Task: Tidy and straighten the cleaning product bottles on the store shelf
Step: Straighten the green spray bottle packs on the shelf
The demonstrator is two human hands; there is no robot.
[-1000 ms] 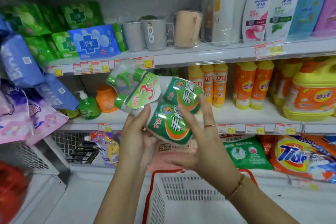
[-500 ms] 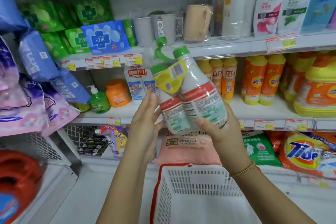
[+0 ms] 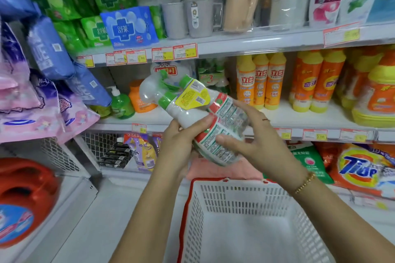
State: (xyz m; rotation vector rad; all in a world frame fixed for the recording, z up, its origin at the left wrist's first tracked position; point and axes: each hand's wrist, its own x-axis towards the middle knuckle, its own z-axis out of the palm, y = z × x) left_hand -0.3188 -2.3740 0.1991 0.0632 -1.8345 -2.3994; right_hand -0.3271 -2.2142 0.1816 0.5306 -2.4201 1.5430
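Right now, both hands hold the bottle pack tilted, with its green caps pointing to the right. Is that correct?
No: the head view shows the green caps pointing up and left, not right. The left hand and right hand do both hold the bottle pack tilted.

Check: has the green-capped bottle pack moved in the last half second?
Yes. The bottle pack tipped left; its caps dropped below the upper shelf edge.

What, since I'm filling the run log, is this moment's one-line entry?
left hand: grips bottle pack; right hand: grips bottle pack; bottle pack: tilted, caps up-left; white basket: below
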